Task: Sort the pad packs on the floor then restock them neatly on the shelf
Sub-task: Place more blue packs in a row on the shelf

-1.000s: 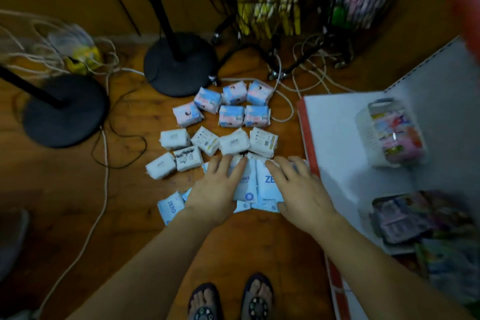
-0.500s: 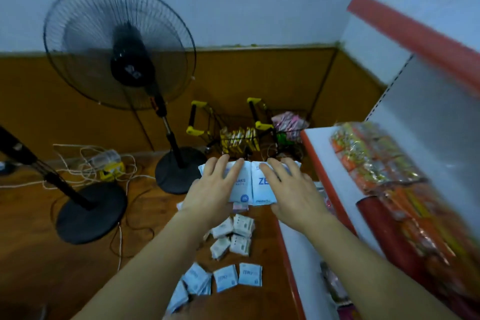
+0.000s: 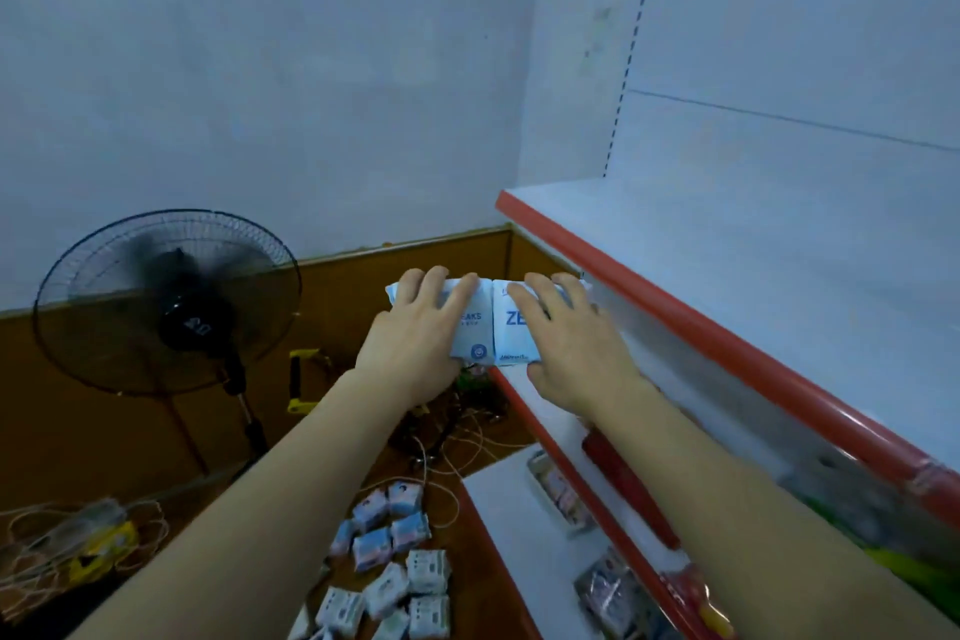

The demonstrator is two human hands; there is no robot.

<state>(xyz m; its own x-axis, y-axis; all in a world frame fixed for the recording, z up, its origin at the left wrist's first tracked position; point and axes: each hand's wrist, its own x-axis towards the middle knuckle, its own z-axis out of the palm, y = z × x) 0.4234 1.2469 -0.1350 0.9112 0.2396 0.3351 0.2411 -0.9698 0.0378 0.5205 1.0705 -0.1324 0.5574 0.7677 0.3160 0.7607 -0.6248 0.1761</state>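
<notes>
Head view, looking past my own arms: I've got the white and blue packs (image 3: 491, 327) up in the air, a batch side by side, held flat between both hands. My left hand (image 3: 415, 333) lies over the left part with the fingers spread across the top, and my right hand (image 3: 566, 338) does the same on the right part. Thumbs seem to be tucked underneath, but I can't actually see them.

The batch sits at about 12 o'clock from me, right at the end of the red-edged shelf (image 3: 675, 317), which runs off toward 3 o'clock. That shelf board looks bare as far as I can see, so I'd say nothing is restocked there yet.

Down on the floor around 6 o'clock the sorting looks mostly done: a cluster of pink and blue packs (image 3: 387, 525) sits in its own group, and just below it a group of white packs (image 3: 410, 598) sits in another. Both groups still need to go up.

So roughly: sorting finished or close, first load on its way to the shelf, two more kinds left.
</notes>
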